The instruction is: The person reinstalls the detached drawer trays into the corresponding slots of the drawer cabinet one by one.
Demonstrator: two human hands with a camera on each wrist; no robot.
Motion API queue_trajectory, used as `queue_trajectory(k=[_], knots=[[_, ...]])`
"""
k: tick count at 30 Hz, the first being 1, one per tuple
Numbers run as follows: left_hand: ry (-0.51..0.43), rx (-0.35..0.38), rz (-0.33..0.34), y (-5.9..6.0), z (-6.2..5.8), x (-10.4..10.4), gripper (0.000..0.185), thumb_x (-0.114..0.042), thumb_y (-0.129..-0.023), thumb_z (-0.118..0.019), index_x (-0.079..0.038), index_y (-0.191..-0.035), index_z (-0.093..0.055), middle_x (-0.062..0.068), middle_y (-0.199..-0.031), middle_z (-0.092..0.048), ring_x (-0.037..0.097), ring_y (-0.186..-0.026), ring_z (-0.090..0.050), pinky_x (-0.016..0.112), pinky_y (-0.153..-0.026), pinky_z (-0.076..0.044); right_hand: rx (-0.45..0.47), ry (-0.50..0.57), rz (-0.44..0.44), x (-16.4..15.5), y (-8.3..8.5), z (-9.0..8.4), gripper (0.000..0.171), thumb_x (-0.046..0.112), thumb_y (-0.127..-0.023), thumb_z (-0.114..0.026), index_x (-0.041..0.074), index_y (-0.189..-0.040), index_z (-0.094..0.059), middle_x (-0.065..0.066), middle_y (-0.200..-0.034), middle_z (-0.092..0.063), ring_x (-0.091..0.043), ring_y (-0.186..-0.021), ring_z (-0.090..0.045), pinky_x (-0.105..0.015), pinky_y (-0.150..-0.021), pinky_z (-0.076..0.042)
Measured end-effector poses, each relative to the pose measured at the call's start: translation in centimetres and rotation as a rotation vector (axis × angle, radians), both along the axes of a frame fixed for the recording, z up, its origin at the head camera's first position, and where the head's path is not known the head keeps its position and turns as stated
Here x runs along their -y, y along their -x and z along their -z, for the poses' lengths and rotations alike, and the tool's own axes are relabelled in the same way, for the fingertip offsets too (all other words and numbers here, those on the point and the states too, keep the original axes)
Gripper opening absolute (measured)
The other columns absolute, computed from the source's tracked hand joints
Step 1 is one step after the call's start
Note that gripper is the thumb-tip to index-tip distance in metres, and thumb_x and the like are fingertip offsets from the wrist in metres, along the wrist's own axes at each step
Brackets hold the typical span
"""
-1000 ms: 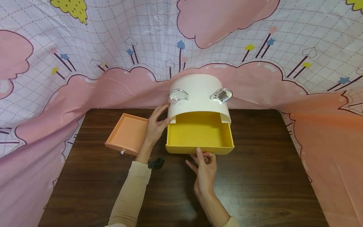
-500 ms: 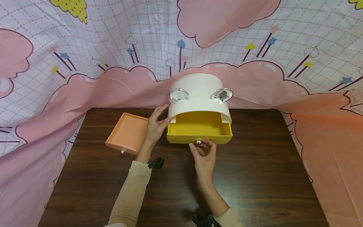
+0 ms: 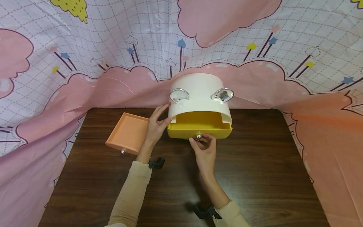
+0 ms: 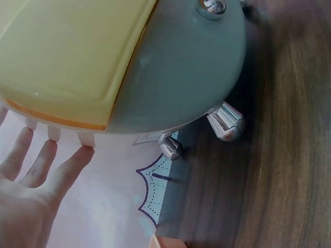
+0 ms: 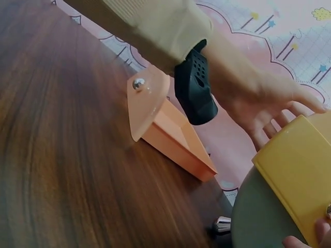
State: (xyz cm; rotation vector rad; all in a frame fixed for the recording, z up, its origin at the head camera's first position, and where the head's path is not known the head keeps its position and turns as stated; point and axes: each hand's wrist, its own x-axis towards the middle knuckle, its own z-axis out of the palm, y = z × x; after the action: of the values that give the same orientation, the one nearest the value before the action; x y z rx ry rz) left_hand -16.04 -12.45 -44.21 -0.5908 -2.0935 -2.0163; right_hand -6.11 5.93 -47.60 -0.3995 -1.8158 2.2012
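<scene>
The spread left grip [image 3: 156, 124] touches the rounded white cabinet [image 3: 198, 91] at nine o'clock; the right grip [image 3: 206, 151] pinches the yellow drawer's [image 3: 181, 133] silver knob [image 3: 198, 136].

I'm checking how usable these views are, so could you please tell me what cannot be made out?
Head: right side of the orange drawer, behind the left hand.
Head: most of the grey lower front, hidden by the yellow drawer.
Right wrist: most of the right hand, cut off by the frame edge.
</scene>
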Motion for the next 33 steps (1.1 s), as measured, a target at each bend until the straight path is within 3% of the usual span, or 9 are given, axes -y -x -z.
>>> queue_trajectory(k=[7,12,17,19,21,25,27,30,33], knots=[[-0.017,-0.001,0.006,0.0,0.0,-0.1,0.049,0.006,-0.092,-0.062,0.011,-0.139,-0.049,0.025,-0.143,-0.046,0.031,-0.133,-0.045,0.030,-0.090,-0.055,-0.017,-0.019,-0.014,-0.1,1.3,0.2,0.058,0.017,-0.081,-0.084,0.002,-0.123,-0.046,-0.016,-0.112,-0.053,-0.037,-0.098,-0.067,-0.027,-0.081,-0.058],[-0.042,-0.010,0.011,0.1,0.3,-0.2,0.049,0.001,-0.094,-0.063,0.011,-0.139,-0.049,0.024,-0.144,-0.046,0.029,-0.133,-0.045,0.027,-0.090,-0.055,0.011,-0.071,-0.023,-0.5,1.9,0.1,0.059,0.026,-0.081,-0.085,0.007,-0.122,-0.047,-0.012,-0.112,-0.056,-0.030,-0.095,-0.069,-0.027,-0.081,-0.058],[-0.064,-0.017,0.019,1.0,2.1,0.0,0.050,0.007,-0.092,-0.062,0.008,-0.141,-0.049,0.022,-0.146,-0.045,0.030,-0.133,-0.044,0.026,-0.089,-0.055,0.044,-0.108,-0.033,-0.6,2.0,0.1,0.058,0.029,-0.080,-0.085,0.010,-0.121,-0.048,-0.009,-0.110,-0.058,-0.025,-0.092,-0.071,-0.028,-0.075,-0.059],[-0.071,-0.025,0.019,1.4,2.9,0.1,0.051,0.008,-0.092,-0.061,0.005,-0.142,-0.050,0.020,-0.146,-0.046,0.029,-0.133,-0.044,0.025,-0.088,-0.055,0.046,-0.109,-0.042,-0.7,2.0,0.1,0.059,0.030,-0.080,-0.085,0.010,-0.121,-0.047,-0.009,-0.111,-0.058,-0.025,-0.091,-0.071,-0.035,-0.074,-0.060],[-0.074,-0.037,0.016,1.6,3.2,0.2,0.050,-0.003,-0.094,-0.064,0.002,-0.142,-0.051,0.016,-0.146,-0.047,0.027,-0.133,-0.045,0.026,-0.089,-0.055,0.043,-0.111,-0.048,-0.7,2.0,0.2,0.059,0.031,-0.081,-0.085,0.010,-0.122,-0.047,-0.009,-0.111,-0.058,-0.024,-0.090,-0.071,-0.044,-0.074,-0.060],[-0.077,-0.053,0.015,1.7,3.5,0.2,0.054,-0.023,-0.095,-0.069,-0.002,-0.142,-0.053,0.010,-0.145,-0.049,0.025,-0.133,-0.045,0.028,-0.090,-0.055,0.039,-0.133,-0.050,-0.8,2.0,0.2,0.057,0.030,-0.082,-0.083,0.010,-0.121,-0.048,-0.009,-0.110,-0.058,-0.021,-0.086,-0.072,-0.046,-0.073,-0.060],[-0.079,-0.046,0.016,1.6,3.4,0.2,0.053,-0.020,-0.096,-0.068,-0.001,-0.142,-0.052,0.011,-0.145,-0.048,0.025,-0.134,-0.045,0.028,-0.090,-0.055,0.043,-0.162,-0.049,-0.9,2.0,0.2,0.056,0.031,-0.083,-0.083,0.009,-0.121,-0.049,-0.009,-0.111,-0.059,-0.021,-0.085,-0.072,-0.039,-0.070,-0.061],[-0.077,-0.032,0.016,1.5,3.1,0.2,0.050,0.002,-0.094,-0.063,0.002,-0.142,-0.051,0.015,-0.146,-0.047,0.027,-0.134,-0.044,0.027,-0.089,-0.055,0.051,-0.245,-0.053,-1.2,2.0,0.3,0.055,0.037,-0.083,-0.081,0.010,-0.121,-0.051,-0.008,-0.111,-0.061,-0.021,-0.084,-0.072,-0.032,-0.067,-0.059],[-0.047,-0.017,0.010,0.9,2.1,0.1,0.051,0.009,-0.092,-0.060,0.006,-0.141,-0.050,0.020,-0.146,-0.046,0.031,-0.134,-0.044,0.035,-0.093,-0.055,0.029,-0.355,-0.046,-2.0,1.8,0.3,0.052,0.042,-0.083,-0.080,0.011,-0.118,-0.056,-0.006,-0.110,-0.063,-0.021,-0.085,-0.070,-0.026,-0.067,-0.056]])
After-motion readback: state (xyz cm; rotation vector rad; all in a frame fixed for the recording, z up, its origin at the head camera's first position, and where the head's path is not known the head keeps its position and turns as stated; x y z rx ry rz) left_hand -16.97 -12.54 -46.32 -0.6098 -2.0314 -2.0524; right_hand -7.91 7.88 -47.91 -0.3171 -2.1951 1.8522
